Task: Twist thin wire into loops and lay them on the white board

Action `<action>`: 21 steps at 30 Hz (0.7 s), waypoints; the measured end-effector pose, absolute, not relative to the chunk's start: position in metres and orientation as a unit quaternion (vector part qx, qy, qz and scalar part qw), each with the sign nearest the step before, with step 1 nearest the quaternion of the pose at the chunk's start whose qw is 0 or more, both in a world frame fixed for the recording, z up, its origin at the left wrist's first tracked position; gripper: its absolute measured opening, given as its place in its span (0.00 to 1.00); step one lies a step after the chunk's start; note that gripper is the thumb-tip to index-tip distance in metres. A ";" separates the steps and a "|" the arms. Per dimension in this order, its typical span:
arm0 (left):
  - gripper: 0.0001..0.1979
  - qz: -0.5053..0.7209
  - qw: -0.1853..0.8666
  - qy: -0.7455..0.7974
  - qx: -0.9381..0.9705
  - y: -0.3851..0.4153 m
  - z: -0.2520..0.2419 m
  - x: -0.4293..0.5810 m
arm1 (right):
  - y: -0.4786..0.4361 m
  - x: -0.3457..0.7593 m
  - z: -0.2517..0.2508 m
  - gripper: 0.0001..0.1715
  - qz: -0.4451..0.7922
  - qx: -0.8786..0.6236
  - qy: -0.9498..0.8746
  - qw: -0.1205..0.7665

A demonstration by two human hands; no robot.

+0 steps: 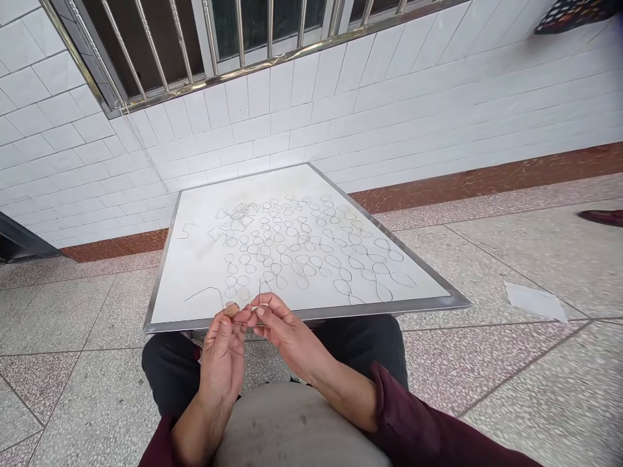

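Observation:
A thin dark wire [210, 288] is pinched between my two hands just above the near edge of a white tabletop. One end of it bends out to the left, and a short piece sticks up by the right fingertips. My left hand [222, 353] has its thumb and fingers closed on the wire; a tan wrap covers one fingertip. Close against it, my right hand [287, 334] pinches the wire with thumb and forefinger. Many bent wire loops [304, 239], mostly figure-eights, lie spread over the tabletop [185, 272].
A tangled pile of wire pieces [238, 214] sits toward the back left of the table. Behind stands a white tiled wall [292, 123] with a barred window. Paper [535, 301] lies on the floor at right, and a dark red shoe [603, 217] shows at the edge.

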State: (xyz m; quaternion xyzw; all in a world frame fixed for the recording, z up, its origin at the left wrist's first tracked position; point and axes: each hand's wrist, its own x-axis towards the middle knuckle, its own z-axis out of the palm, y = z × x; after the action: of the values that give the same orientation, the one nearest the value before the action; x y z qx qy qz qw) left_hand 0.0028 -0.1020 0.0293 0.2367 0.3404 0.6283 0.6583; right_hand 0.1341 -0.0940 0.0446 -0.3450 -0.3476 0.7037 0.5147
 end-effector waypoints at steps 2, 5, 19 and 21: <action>0.15 0.628 0.662 0.341 0.226 -0.102 0.033 0.003 | -0.094 0.134 0.047 0.16 0.699 -0.347 -0.352 0.517; 0.14 0.625 0.668 0.343 0.214 -0.102 0.038 0.004 | -0.094 0.136 0.049 0.16 0.690 -0.349 -0.355 0.525; 0.11 0.574 0.676 0.387 0.251 -0.105 0.055 0.000 | -0.090 0.152 0.044 0.11 0.469 -0.386 -0.624 0.491; 0.11 0.555 0.671 0.407 0.276 -0.107 0.057 -0.004 | -0.091 0.156 0.045 0.11 0.419 -0.385 -0.671 0.476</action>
State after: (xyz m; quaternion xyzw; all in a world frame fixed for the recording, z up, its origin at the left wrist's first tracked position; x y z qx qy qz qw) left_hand -0.0040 -0.1065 0.0567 0.2760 0.4070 0.5547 0.6712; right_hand 0.1559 -0.0912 0.0453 -0.3849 -0.6711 0.4185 0.4757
